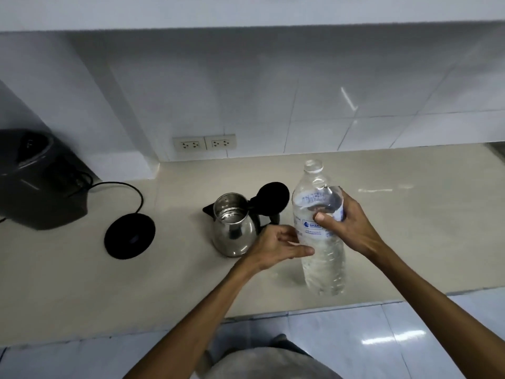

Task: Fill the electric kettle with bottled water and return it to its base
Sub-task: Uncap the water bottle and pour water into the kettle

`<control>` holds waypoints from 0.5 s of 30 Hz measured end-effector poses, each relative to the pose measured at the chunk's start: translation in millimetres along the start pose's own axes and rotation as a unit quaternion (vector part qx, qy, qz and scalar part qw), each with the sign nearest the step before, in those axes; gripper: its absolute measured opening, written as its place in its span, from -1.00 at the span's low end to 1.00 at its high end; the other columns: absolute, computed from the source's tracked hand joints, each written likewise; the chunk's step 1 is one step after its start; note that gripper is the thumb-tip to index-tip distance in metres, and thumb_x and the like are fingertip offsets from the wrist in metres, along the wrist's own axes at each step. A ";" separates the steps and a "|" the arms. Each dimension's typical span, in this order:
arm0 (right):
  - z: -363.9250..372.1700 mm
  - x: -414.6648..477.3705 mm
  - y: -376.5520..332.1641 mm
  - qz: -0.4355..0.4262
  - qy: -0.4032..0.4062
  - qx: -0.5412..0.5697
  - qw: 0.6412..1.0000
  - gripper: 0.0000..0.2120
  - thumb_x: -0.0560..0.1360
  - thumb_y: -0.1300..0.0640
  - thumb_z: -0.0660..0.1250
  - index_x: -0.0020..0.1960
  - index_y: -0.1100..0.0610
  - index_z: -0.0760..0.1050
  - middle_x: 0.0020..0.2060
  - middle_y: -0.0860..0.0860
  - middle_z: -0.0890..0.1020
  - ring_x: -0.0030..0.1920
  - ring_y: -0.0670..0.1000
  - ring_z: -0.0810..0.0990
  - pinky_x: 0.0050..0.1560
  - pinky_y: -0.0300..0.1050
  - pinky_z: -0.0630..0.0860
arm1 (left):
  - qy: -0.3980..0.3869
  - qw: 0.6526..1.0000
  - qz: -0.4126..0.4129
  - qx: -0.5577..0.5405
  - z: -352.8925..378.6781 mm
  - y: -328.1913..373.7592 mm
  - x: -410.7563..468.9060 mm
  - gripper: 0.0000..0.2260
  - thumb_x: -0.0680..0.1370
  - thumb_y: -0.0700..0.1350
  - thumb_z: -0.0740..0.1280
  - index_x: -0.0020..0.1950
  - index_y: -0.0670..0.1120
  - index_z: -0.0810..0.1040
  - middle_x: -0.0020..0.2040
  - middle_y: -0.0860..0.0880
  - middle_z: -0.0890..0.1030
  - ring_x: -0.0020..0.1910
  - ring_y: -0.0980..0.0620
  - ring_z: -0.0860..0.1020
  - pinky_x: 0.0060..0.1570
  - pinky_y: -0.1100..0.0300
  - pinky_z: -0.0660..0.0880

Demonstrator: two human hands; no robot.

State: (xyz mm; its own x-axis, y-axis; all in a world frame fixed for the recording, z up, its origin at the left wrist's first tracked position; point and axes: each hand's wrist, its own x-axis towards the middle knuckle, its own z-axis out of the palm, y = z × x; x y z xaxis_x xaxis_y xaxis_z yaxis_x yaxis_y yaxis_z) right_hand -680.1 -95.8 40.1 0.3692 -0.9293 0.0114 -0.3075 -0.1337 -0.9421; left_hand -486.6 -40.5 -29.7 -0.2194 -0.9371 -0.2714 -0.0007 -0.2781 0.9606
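The left hand (276, 248) curls loosely beside the lower bottle (321, 231), thumb touching it, fingers apart and clamping nothing; the right hand (345, 224) is clamped round its labelled middle. The bottle stands uncapped on the counter (82, 283). Just left stands the steel kettle (233, 228), lid open, well apart from its black base (129, 233)
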 end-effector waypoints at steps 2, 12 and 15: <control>-20.6 -3.3 5.4 0.004 0.005 0.000 1.000 -0.38 0.30 -0.16 0.49 0.28 0.06 0.47 0.02 -0.24 0.70 0.08 -0.14 0.69 0.03 -0.30 0.60 | -0.003 1.000 0.020 0.009 14.3 0.5 15.4 -0.71 0.40 -0.17 0.64 0.07 0.03 0.72 0.05 -0.03 0.77 0.06 -0.02 0.73 0.19 0.06 0.63; -77.9 -19.2 63.3 0.034 0.073 -0.019 0.997 -0.18 0.21 -0.03 0.69 0.36 0.09 0.39 0.25 -0.01 0.62 0.25 -0.02 0.63 0.23 -0.03 0.58 | -0.029 0.997 0.064 0.034 58.5 -20.7 87.4 -0.59 0.50 -0.31 0.50 0.26 0.07 0.65 0.16 0.12 0.74 0.26 0.13 0.64 0.41 -0.01 0.47; -79.9 -18.8 81.6 0.058 0.093 -0.028 0.994 -0.16 0.17 -0.08 0.70 0.32 0.09 0.39 0.22 -0.06 0.62 0.22 -0.09 0.63 0.24 -0.02 0.59 | -0.036 0.997 0.053 0.039 60.7 -30.1 104.8 -0.57 0.48 -0.38 0.49 0.29 -0.06 0.64 0.19 0.05 0.72 0.22 0.18 0.64 0.41 0.07 0.45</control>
State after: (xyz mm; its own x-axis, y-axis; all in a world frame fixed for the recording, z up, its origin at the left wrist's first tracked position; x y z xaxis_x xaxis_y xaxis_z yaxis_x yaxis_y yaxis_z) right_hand -782.2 -116.8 -10.2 0.1616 -0.9864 -0.0301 -0.3886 -0.0356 -0.9207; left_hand -568.8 -117.5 -83.4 -0.2912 -0.9423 -0.1651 -0.0496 -0.1575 0.9863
